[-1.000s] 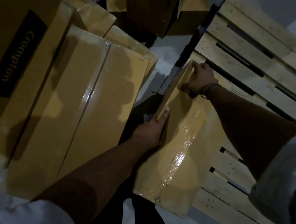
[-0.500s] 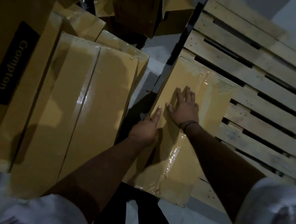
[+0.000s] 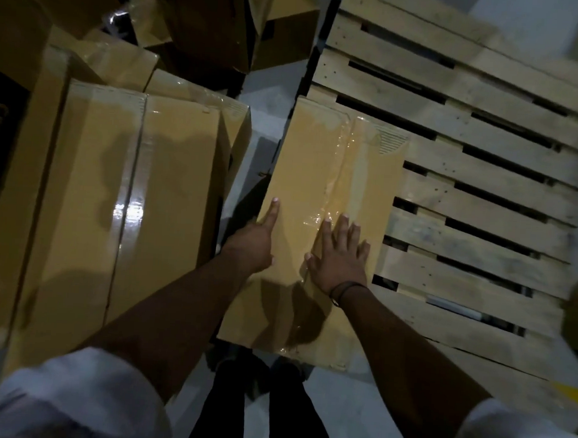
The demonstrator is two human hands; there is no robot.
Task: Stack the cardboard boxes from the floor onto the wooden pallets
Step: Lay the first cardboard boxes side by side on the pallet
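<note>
A long taped cardboard box (image 3: 320, 167) lies flat on the left edge of the wooden pallet (image 3: 477, 181). My right hand (image 3: 341, 258) presses flat on its top near the tape seam, fingers spread. My left hand (image 3: 256, 242) rests at the box's left edge, its thumb stretched along the top and its other fingers hidden over the side. More cardboard boxes (image 3: 131, 204) lie on the floor to the left, the nearest one large and taped down its middle.
A box with a black Crompton label (image 3: 0, 143) stands at the far left. Dark open boxes (image 3: 224, 24) pile up at the top centre. A strip of grey floor (image 3: 256, 116) runs between boxes and pallet. My legs (image 3: 270, 418) are below.
The box has gone from tilted on its edge to lying flat on the pallet. My right hand slid from its far corner back to the near part of the top.
</note>
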